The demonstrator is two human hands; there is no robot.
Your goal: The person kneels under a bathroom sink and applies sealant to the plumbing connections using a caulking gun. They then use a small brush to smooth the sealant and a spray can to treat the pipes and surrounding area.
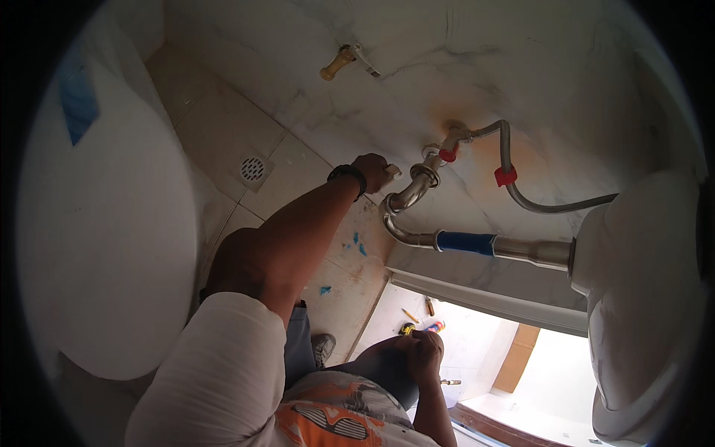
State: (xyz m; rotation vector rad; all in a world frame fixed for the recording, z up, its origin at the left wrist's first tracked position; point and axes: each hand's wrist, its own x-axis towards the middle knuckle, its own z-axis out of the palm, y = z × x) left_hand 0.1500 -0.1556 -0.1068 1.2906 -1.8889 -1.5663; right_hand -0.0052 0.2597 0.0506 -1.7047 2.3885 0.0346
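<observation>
Pale, grey-veined marble wall (275, 52) meets a beige tiled floor (216, 119) along a slanting line. Low by that wall, the left hand (369, 171), with a black wristband (348, 179) behind it, is closed around a small whitish piece (392, 173). Just beside this piece curves a polished, silver metal drain pipe (411, 195), so the gap on that side is narrow; on the other side a wider stretch of floor runs past a round, slotted metal drain (253, 170) toward a large white rounded fixture (112, 223).

Along the pipe sits a dark blue sleeve (465, 243), and its far end enters a white ceramic basin (633, 298). Above it, a grey braided hose (506, 145) with a red band (505, 176) arcs to the basin. Torn blue scraps (358, 243) lie on the floor.

Fingers hide most of the whitish piece, so its kind is hard to make out. By the dark-clothed knee (376, 365), the right hand (426, 356) is curled; whether it grips anything I cannot tell. Beyond it, a yellow-and-black object (407, 328) is partly covered. Basin and rounded fixture both fade into the dark rim.
</observation>
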